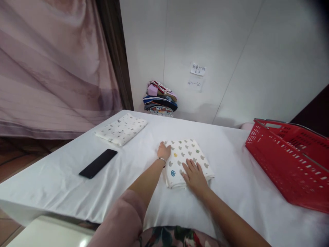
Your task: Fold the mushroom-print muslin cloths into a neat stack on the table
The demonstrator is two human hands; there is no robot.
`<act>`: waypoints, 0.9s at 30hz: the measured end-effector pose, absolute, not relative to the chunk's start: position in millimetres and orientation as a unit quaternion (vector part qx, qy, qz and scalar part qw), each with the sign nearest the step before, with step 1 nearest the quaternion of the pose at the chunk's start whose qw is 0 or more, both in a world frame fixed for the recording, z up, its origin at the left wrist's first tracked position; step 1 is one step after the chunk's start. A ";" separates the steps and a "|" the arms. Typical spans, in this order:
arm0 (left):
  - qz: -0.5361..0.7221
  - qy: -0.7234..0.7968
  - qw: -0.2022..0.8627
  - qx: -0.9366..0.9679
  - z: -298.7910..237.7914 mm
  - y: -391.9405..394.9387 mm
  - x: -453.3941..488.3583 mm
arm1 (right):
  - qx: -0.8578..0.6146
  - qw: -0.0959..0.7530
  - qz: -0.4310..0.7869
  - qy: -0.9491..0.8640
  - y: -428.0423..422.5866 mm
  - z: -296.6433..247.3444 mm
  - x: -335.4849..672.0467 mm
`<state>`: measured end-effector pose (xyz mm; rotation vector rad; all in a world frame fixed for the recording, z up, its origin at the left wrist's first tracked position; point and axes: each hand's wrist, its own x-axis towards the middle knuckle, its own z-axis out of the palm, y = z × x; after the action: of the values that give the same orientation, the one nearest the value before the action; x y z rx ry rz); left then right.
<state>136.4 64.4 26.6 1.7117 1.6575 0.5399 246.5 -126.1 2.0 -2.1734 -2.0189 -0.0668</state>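
Note:
A folded white cloth [185, 152] with grey, blue, yellow and green mushroom prints lies on the table in front of me. At its left edge, my left hand [163, 151] has its fingers curled onto the fabric; the fingertips are partly hidden. Flat on the lower right part of the same cloth rests my right hand [195, 176], its fingers spread. Folded layers show along the cloth's near edge. Farther left lies a second folded white cloth [122, 129] with small dark prints, apart from both hands.
A black phone [98, 163] lies left on the white-covered table [133, 161]. On the right stands a red plastic basket [290, 168]. Past the far edge is a stack of folded fabrics [160, 97] by the wall, under paper labels [197, 69]. A pink curtain [56, 61] hangs left.

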 end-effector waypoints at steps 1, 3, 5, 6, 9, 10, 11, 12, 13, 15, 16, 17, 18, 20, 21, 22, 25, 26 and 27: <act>0.220 0.631 0.334 0.664 26.1 65.3 136.4 | -0.732 0.091 -0.025 -0.675 -126.9 1.0 245.7; 0.242 0.620 0.311 0.678 23.0 67.2 135.5 | -0.736 0.100 -0.030 -0.669 -128.2 -0.3 244.0; 0.250 0.619 0.291 0.686 17.4 69.0 134.5 | -0.738 0.108 -0.031 -0.665 -128.3 -0.5 242.5; 0.246 0.622 0.284 0.687 14.3 69.7 134.3 | -0.739 0.110 -0.030 -0.665 -128.1 -0.3 242.0; 0.230 0.631 0.278 0.687 7.3 71.0 134.3 | -0.739 0.113 -0.019 -0.664 -127.5 0.5 240.6; 0.228 0.629 0.277 0.689 6.1 71.1 134.3 | -0.740 0.113 -0.014 -0.663 -127.7 0.9 240.3; 0.227 0.628 0.277 0.691 5.4 71.2 134.3 | -0.741 0.114 -0.006 -0.662 -128.2 1.5 239.9; 0.228 0.626 0.275 0.693 5.1 71.2 134.3 | -0.742 0.115 0.004 -0.660 -128.6 2.6 239.8; 0.229 0.625 0.273 0.694 5.0 71.0 134.2 | -0.744 0.117 0.020 -0.658 -128.6 4.6 240.0; 0.230 0.624 0.265 0.698 5.0 70.6 134.1 | -0.740 0.119 0.068 -0.658 -125.7 11.9 242.4; 0.229 0.624 0.262 0.700 5.1 70.4 134.0 | -0.736 0.123 0.091 -0.660 -122.0 17.3 245.1; 0.229 0.624 0.258 0.701 5.1 70.1 134.0 | -0.732 0.129 0.106 -0.660 -116.5 23.6 249.3; 0.228 0.623 0.255 0.704 5.2 69.8 133.9 | -0.731 0.138 0.108 -0.660 -109.3 30.2 254.9; 0.225 0.625 0.249 0.705 5.5 69.1 134.0 | -0.742 0.159 0.067 -0.648 -91.4 40.8 270.1; 0.223 0.627 0.247 0.704 5.7 68.8 134.0 | -0.753 0.163 0.038 -0.637 -82.0 43.4 279.1; 0.224 0.629 0.245 0.704 5.8 68.5 134.0 | -0.762 0.162 0.012 -0.627 -73.3 43.4 288.3; 0.229 0.630 0.242 0.702 5.1 68.2 134.0 | -0.789 0.126 0.028 -0.601 -55.9 29.0 311.5; 0.231 0.629 0.242 0.702 4.6 68.3 134.0 | -0.793 0.115 0.044 -0.597 -53.5 21.5 316.6; 0.232 0.629 0.242 0.701 3.9 68.5 134.0 | -0.795 0.108 0.055 -0.594 -52.6 14.1 320.1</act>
<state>134.0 68.5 3.9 1.9165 1.7206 0.6356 320.1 -52.6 14.1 -2.3398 -1.7469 0.1632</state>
